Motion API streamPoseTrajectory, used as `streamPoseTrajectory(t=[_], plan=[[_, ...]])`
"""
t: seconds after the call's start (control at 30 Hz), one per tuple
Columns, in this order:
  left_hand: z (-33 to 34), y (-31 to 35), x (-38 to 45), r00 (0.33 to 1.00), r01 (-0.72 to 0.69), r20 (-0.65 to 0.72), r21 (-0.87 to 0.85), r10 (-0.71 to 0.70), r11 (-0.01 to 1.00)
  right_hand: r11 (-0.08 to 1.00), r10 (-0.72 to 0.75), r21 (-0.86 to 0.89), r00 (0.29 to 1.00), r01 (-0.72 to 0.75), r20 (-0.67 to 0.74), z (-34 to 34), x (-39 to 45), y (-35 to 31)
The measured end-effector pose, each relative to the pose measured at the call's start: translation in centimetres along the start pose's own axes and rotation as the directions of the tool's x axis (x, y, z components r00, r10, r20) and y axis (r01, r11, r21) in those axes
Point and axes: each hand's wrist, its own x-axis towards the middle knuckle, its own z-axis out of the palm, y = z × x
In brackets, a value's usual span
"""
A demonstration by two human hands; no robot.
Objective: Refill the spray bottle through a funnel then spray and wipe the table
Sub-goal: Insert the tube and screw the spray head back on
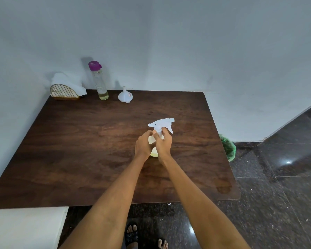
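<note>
A pale yellow spray bottle (153, 153) with a white trigger head (161, 124) stands upright near the middle of the dark wooden table (79, 150). My left hand (143, 145) grips the bottle's body. My right hand (162, 143) grips the collar just under the trigger head. Most of the bottle is hidden behind both hands. A white funnel (125, 95) sits upside down at the back of the table. Beside it stands a tall clear bottle (100, 83) with a purple cap and a little yellowish liquid at the bottom.
A gold wire holder (63, 92) with white napkins (66, 80) stands at the back left corner against the wall. A bin with a green bag (228, 148) sits on the floor past the table's right edge. A white surface (25, 229) lies at lower left.
</note>
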Motion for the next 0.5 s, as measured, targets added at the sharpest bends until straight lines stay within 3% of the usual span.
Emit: streamPoseTrajectory(t=[0.13,0.2,0.27,0.37,0.5], plan=[[0.0,0.2,-0.6,0.999,0.034,-0.030,-0.045,-0.036,0.998,0.994,-0.009,-0.105,0.971,-0.016,-0.238,1.6,-0.6,0.0],[0.0,0.5,-0.7,0.997,0.072,-0.031,-0.073,-0.075,0.995,0.990,0.014,-0.128,0.958,-0.052,-0.285,2.1,-0.9,-0.6],[-0.1,0.6,-0.4,0.996,0.077,-0.030,-0.073,-0.079,0.994,0.985,0.004,-0.168,0.974,-0.042,-0.224,1.7,-0.4,-0.7],[-0.2,0.6,0.2,0.999,0.046,0.013,0.003,-0.046,0.999,0.986,0.013,-0.165,1.000,-0.013,-0.001,0.2,0.6,-0.2],[-0.2,0.2,0.5,0.998,0.023,0.054,0.012,-0.024,1.000,0.996,0.021,-0.085,0.983,-0.005,0.180,-1.1,1.3,-0.1]])
